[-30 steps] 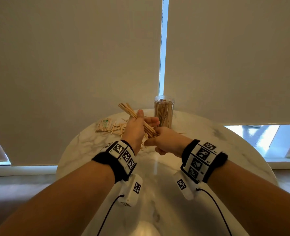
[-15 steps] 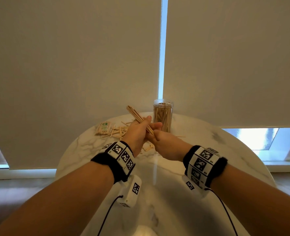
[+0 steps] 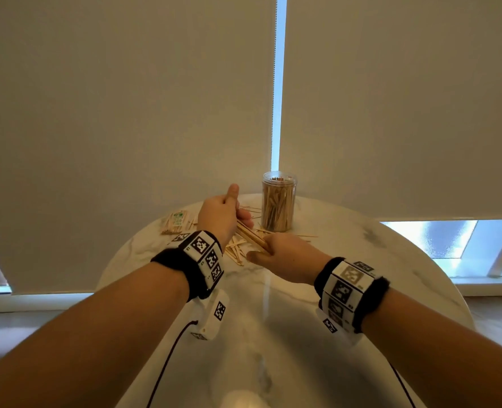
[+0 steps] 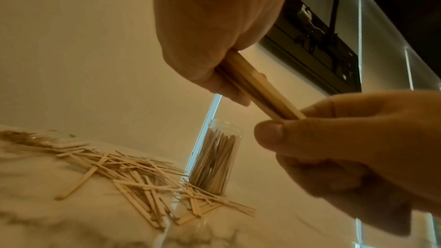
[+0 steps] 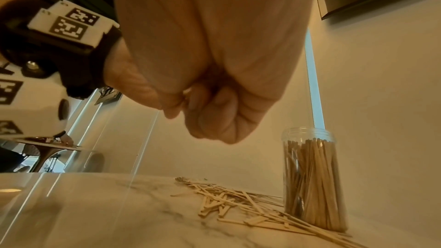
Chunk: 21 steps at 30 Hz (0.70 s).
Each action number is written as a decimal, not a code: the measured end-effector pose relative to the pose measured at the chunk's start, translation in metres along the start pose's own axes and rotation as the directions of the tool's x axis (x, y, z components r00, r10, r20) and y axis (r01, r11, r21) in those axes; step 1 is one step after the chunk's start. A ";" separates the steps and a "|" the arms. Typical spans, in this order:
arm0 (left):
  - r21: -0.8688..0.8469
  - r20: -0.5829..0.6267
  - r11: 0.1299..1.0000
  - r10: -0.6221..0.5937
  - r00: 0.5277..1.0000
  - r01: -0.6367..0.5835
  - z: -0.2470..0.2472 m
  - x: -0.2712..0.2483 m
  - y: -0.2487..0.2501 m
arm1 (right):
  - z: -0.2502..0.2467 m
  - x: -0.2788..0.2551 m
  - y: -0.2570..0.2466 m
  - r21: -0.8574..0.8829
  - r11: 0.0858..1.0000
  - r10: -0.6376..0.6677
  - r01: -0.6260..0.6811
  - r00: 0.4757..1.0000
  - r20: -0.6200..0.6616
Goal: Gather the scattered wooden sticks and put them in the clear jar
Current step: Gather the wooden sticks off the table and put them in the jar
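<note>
A bundle of wooden sticks (image 3: 251,235) slants between my two hands above the marble table (image 3: 347,260). My left hand (image 3: 238,214) curls round its far end, thumb raised. My right hand (image 3: 266,250) pinches the near end. In the left wrist view the bundle (image 4: 257,90) runs from the left hand (image 4: 226,86) down to the right hand (image 4: 281,131). The clear jar (image 3: 277,201) stands upright just behind the hands, open and packed with sticks. Scattered sticks (image 3: 236,248) lie on the table under the hands. The right wrist view shows my right hand (image 5: 203,116) fisted, the jar (image 5: 312,176) and loose sticks (image 5: 233,203).
A wrapped pack of sticks (image 3: 176,222) lies at the table's far left. Roller blinds (image 3: 126,98) hang close behind the round table. Bare marble stretches toward me and to the right of the jar. Cables trail from both wrist cameras.
The bundle no longer sticks out up-left past my left hand. My right hand has drawn back toward me with the near end, and my left thumb has lifted.
</note>
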<state>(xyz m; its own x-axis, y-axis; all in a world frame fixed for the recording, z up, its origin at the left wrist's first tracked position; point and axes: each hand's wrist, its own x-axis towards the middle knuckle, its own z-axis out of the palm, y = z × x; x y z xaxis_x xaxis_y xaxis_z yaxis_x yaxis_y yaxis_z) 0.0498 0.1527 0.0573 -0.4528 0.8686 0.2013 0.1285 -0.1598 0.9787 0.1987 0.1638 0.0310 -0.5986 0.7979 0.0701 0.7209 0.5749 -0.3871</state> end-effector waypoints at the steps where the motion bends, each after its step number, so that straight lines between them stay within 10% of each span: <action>1: 0.095 -0.008 0.995 0.015 1.000 -0.015 0.000 0.000 -0.002 | 0.001 0.001 0.001 -0.020 1.000 0.004 -0.004 1.000 -0.009; 9: 0.701 0.152 0.707 -0.022 0.988 -0.092 -0.004 -0.005 -0.003 | -0.001 0.008 0.013 -0.035 0.988 0.146 -0.149 0.986 -0.087; 16: 0.423 -0.087 0.903 -0.041 0.995 0.074 -0.001 0.011 -0.006 | -0.004 0.013 0.007 -0.079 0.977 0.186 -0.198 0.973 -0.134; 21: 0.210 0.197 0.961 -0.222 0.955 0.180 0.004 0.006 -0.010 | -0.009 0.016 0.003 -0.055 0.987 0.144 -0.150 0.984 -0.101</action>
<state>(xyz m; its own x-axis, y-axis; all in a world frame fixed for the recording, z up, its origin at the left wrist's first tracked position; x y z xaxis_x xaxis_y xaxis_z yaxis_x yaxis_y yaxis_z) 0.0495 0.1617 0.0485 -0.2873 0.9573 -0.0325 0.2275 0.1012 0.9685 0.1944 0.1795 0.0398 -0.4499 0.8867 0.1061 0.8210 0.4574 -0.3417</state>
